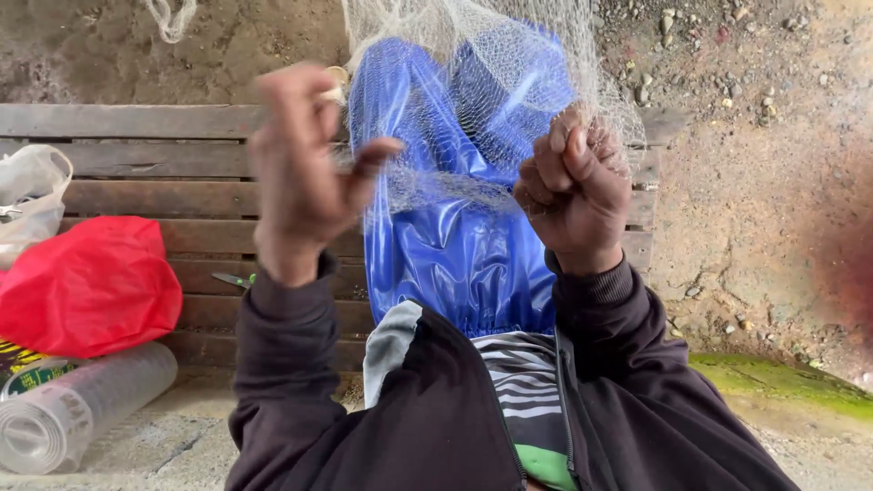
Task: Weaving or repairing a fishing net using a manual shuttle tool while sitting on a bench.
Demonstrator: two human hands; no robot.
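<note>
Bare dirt and a weathered wooden bench (136, 182) frame a person mending white fishing net (491, 100) draped over blue waterproof trousers (455, 245). Their right hand (575, 195) is fisted tight on a bunch of mesh; the left hand (305, 173) pinches a pale netting needle (336, 86). Keeping that bunch taut looks key to an even knot. A red bag (91, 286) sits nearby.

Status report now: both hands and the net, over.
Left hand raised, pinching a small pale tool. Right hand fisted on white net. Net drapes over blue trousers.
</note>
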